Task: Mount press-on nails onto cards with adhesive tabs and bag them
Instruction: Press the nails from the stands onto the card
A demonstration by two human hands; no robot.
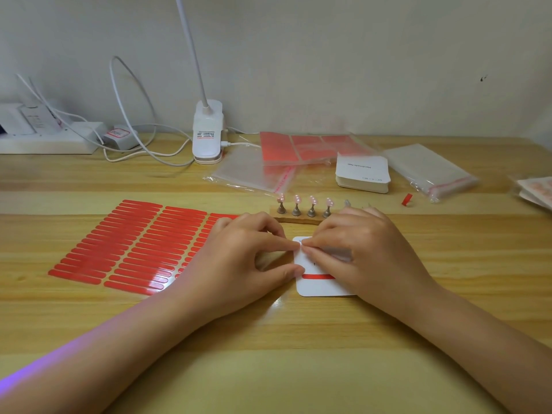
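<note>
White card [318, 286] flat on the wooden table [268, 339], centre of the work area. One red adhesive strip [317, 276] is stuck across its lower half, running left to right.

Both hands are on the card. Left hand [239, 258]: fingers curled, thumb tip at the card's left edge beside the strip end, index tip at the upper left edge. Right hand [367, 252]: fingers curled, tips pressed on the card's upper left, meeting the left index tip. The fingertips look pinched together over something small and pale on the card; can't tell what it is or whether either hand really grips it.

Just behind the card: a wooden holder [298, 218] with four small stands, each carrying a pink press-on nail [312, 200]. More stands to its right are partly hidden by the right hand.

Left of the card: a sheet of red adhesive tabs [131, 249] in rows, its right part under the left hand.

Further behind the card, right: a stack of blank cards [363, 173], clear zip bags [430, 171], and a bag of red sheets [307, 147]. A small red scrap [406, 199] lies right of the holder.

Behind the card, left, at the wall: a clip lamp [207, 132], white cables and a power strip [47, 138].
</note>
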